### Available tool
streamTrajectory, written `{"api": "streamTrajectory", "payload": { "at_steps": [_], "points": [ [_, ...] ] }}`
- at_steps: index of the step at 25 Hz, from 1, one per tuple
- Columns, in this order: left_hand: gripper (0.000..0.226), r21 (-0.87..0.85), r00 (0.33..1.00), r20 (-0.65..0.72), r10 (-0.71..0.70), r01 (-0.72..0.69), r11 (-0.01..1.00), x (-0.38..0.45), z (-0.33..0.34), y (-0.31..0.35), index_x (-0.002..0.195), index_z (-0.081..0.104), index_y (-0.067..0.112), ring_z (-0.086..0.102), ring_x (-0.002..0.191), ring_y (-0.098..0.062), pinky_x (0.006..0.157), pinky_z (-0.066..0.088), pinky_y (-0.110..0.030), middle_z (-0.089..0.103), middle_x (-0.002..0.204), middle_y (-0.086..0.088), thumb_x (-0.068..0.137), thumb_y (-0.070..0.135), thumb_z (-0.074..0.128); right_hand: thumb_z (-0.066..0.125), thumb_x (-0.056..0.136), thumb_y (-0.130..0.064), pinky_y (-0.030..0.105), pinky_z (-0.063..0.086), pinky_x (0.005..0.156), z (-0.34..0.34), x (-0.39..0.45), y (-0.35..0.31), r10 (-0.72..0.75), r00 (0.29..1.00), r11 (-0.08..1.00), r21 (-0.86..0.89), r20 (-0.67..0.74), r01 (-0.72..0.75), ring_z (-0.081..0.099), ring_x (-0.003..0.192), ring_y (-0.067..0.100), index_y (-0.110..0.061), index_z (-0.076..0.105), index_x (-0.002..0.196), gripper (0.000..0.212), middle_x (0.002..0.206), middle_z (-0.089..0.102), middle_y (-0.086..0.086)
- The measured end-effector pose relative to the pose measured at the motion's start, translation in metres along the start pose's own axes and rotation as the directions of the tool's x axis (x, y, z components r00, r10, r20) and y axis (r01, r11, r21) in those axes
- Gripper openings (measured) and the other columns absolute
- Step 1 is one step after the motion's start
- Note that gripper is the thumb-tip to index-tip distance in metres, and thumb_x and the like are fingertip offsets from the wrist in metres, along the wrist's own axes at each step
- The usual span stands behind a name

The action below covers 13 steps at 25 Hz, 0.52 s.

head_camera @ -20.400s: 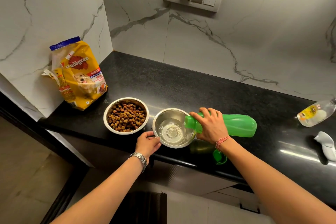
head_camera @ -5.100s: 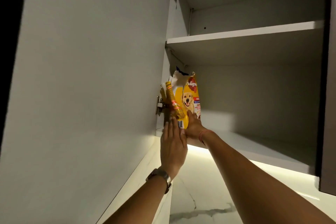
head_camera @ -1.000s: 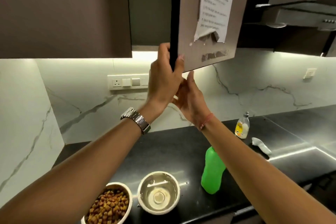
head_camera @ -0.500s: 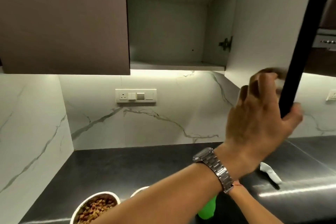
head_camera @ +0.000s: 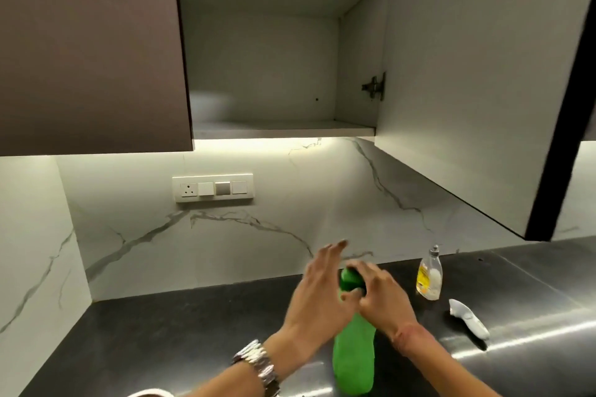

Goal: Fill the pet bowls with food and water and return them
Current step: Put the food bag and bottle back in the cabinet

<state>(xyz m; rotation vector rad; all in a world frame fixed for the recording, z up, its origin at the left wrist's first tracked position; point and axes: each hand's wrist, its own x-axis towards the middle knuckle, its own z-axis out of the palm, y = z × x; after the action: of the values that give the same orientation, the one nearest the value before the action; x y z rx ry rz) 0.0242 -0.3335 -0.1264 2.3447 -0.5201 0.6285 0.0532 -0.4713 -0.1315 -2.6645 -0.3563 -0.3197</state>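
Head view: the right hand's fingers [head_camera: 371, 271] curl over the top of the green bottle [head_camera: 354, 358], clenched around its neck, though motion blur makes the exact grip hard to read. The right hand [head_camera: 382, 300] sits knuckles-up, wrist bent down, a reddish thread around the wrist, forearm running off to the lower right. The left hand [head_camera: 317, 293] is beside the bottle's top on the other side, fingers spread and released, tips pointing up toward the wall; whether its palm touches the bottle I cannot tell. A metal watch [head_camera: 258, 364] sits on that wrist, the forearm coming in from the bottom edge.

The bottle stands on the dark countertop [head_camera: 161, 338], leaning slightly. A pale bowl rim [head_camera: 151, 392] just peeks in at the bottom edge. Off to the right stand a soap bottle [head_camera: 429, 277] and a white object [head_camera: 467, 322]. Above, the cupboard [head_camera: 274, 58] hangs open, its door [head_camera: 467, 74] swung right.
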Motion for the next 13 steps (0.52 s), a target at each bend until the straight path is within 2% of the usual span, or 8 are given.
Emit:
{"api": "streamTrajectory", "payload": {
  "at_steps": [1,3,4,6,7,9,12,13],
  "points": [
    [0.091,-0.018,0.991,0.094,-0.097,0.099,0.995,-0.005,0.002,-0.019,0.148,0.003,0.041,0.031,0.139,-0.009,0.114,0.033,-0.031,0.024,0.152,0.015,0.079,0.049,0.062,0.064,0.088,-0.037,0.031,0.048,0.095,-0.018,0.014,-0.011,-0.048,0.996,0.997,0.051,-0.073,0.052,0.054,0.115,0.019,-0.024,0.048,0.136,0.052,0.130,0.055,0.001],
    [0.110,-0.006,0.968,0.161,-0.191,0.195,0.981,-0.006,0.002,-0.060,0.148,-0.009,0.043,0.030,0.140,-0.009,0.113,0.031,-0.028,0.022,0.155,0.015,0.066,0.064,0.062,0.071,0.082,-0.043,0.029,0.051,0.094,-0.064,0.040,-0.042,-0.125,0.956,0.981,0.107,-0.267,0.159,0.058,0.109,0.015,-0.025,0.050,0.131,0.056,0.125,0.060,-0.003],
    [0.113,-0.008,0.964,0.171,-0.204,0.208,0.978,0.006,-0.001,-0.072,0.147,-0.006,0.045,0.037,0.137,-0.009,0.109,0.036,-0.027,0.028,0.152,0.017,0.060,0.068,0.062,0.071,0.081,-0.045,0.029,0.052,0.092,-0.089,0.054,-0.059,-0.133,0.932,0.971,0.144,-0.338,0.191,0.059,0.105,0.013,-0.026,0.052,0.129,0.055,0.120,0.062,-0.005],
    [0.099,-0.111,0.991,0.092,-0.101,0.111,0.988,0.042,-0.020,-0.058,0.137,0.017,0.053,0.056,0.117,-0.007,0.094,0.048,-0.026,0.048,0.131,0.022,0.054,0.068,0.067,0.071,0.081,-0.047,0.025,0.051,0.085,-0.135,0.075,-0.091,-0.168,0.854,0.938,0.186,-0.492,0.292,0.060,0.097,0.009,-0.027,0.054,0.125,0.051,0.108,0.062,-0.011],
    [0.092,-0.103,0.997,0.031,-0.072,0.075,0.992,0.065,-0.035,-0.050,0.129,0.024,0.051,0.060,0.105,-0.006,0.086,0.051,-0.026,0.053,0.119,0.022,0.051,0.070,0.070,0.070,0.081,-0.047,0.022,0.051,0.083,-0.160,0.086,-0.107,-0.190,0.797,0.925,0.167,-0.573,0.340,0.061,0.096,0.008,-0.026,0.055,0.125,0.051,0.106,0.061,-0.012],
    [0.097,-0.088,0.998,-0.055,-0.015,0.010,0.996,0.113,-0.069,-0.041,0.126,0.027,0.042,0.062,0.095,-0.010,0.082,0.054,-0.029,0.061,0.116,0.014,0.046,0.081,0.068,0.070,0.083,-0.043,0.015,0.051,0.084,-0.203,0.111,-0.136,-0.196,0.653,0.893,0.142,-0.731,0.427,0.059,0.104,0.009,-0.020,0.050,0.130,0.056,0.116,0.058,-0.008],
    [0.097,-0.102,0.986,-0.157,0.061,-0.078,0.992,0.182,-0.123,-0.024,0.121,0.039,0.035,0.065,0.090,-0.014,0.076,0.054,-0.028,0.068,0.111,0.008,0.044,0.090,0.059,0.069,0.084,-0.029,0.028,0.041,0.108,-0.234,0.150,-0.163,-0.132,0.396,0.830,0.117,-0.909,0.546,0.040,0.132,0.015,-0.007,0.030,0.142,0.073,0.143,0.040,0.006],
    [0.093,-0.134,0.984,-0.166,0.065,-0.088,0.987,0.206,-0.136,-0.021,0.119,0.044,0.034,0.065,0.089,-0.014,0.075,0.054,-0.027,0.069,0.109,0.008,0.046,0.090,0.058,0.068,0.085,-0.026,0.029,0.035,0.113,-0.233,0.164,-0.168,-0.111,0.381,0.814,0.137,-0.918,0.565,0.035,0.137,0.016,-0.005,0.025,0.144,0.076,0.148,0.034,0.008]
  ]
}}
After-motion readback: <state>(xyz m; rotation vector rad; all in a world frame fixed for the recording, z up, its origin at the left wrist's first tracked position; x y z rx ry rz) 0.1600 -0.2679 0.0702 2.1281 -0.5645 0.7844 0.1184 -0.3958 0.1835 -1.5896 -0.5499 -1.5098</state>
